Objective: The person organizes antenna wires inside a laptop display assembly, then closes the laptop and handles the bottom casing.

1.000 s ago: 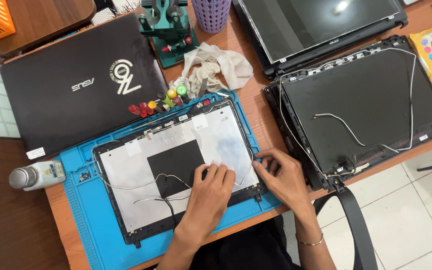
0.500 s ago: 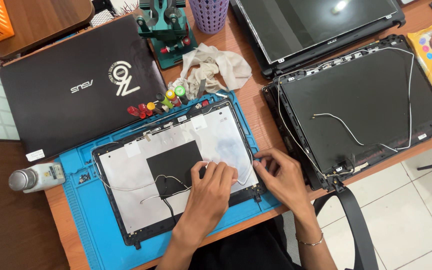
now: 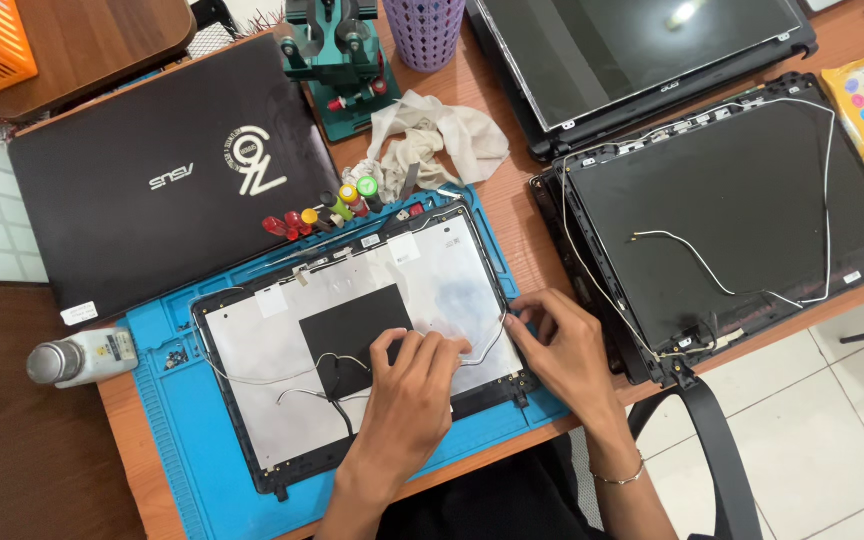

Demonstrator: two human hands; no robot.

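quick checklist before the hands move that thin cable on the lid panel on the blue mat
1. Lid panel fully on blue mat: ok.
2. Left hand pressing on panel: ok.
3. Right hand at panel's right edge: ok.
4. Thin cable loose from the frame: cannot tell.
5. Screwdrivers off the panel: ok.
6. Cloth away from the mat: ok.

Wooden desk (image 3: pixel 512 215), white tiled floor (image 3: pixel 812 440)

Silver-lined laptop lid (image 3: pixel 352 330) flat on mat
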